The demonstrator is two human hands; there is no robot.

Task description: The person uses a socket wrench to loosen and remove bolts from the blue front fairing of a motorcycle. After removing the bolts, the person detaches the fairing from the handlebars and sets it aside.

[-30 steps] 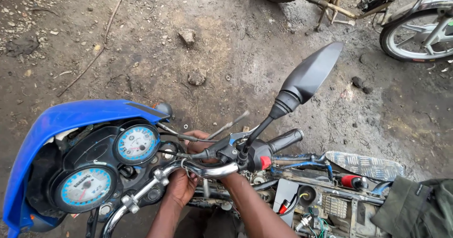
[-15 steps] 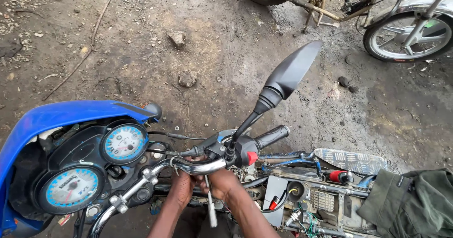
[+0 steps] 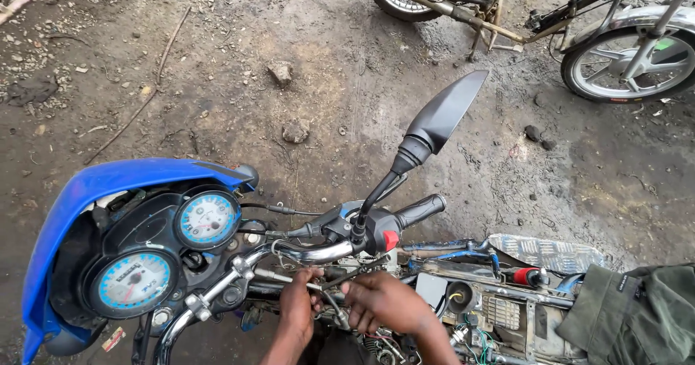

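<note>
I look down on a blue motorcycle (image 3: pixel 101 184) with two round gauges (image 3: pixel 206 219) and a chrome handlebar (image 3: pixel 311 253). My left hand (image 3: pixel 298 301) and my right hand (image 3: pixel 384 300) are close together just below the handlebar, among cables and wires. A thin metal rod-like tool (image 3: pixel 289 276) runs across my left hand's fingers, and my right hand pinches a thin dark cable or tool tip (image 3: pixel 355 272) beside it. A black mirror (image 3: pixel 441 115) rises on a stalk above the black hand grip (image 3: pixel 420 209) and red switch (image 3: pixel 391 240).
The ground is bare muddy dirt with stones (image 3: pixel 295 130) and sticks. Other motorcycles stand at the top right, one wheel (image 3: pixel 626 64) near. A metal footplate (image 3: pixel 546 250), exposed wiring (image 3: pixel 470 336) and an olive cloth (image 3: pixel 637 314) lie at the right.
The view has drifted, so the motorcycle sits higher in frame. Both my hands have moved lower under the handlebar and come together on the thin tool and cables.
</note>
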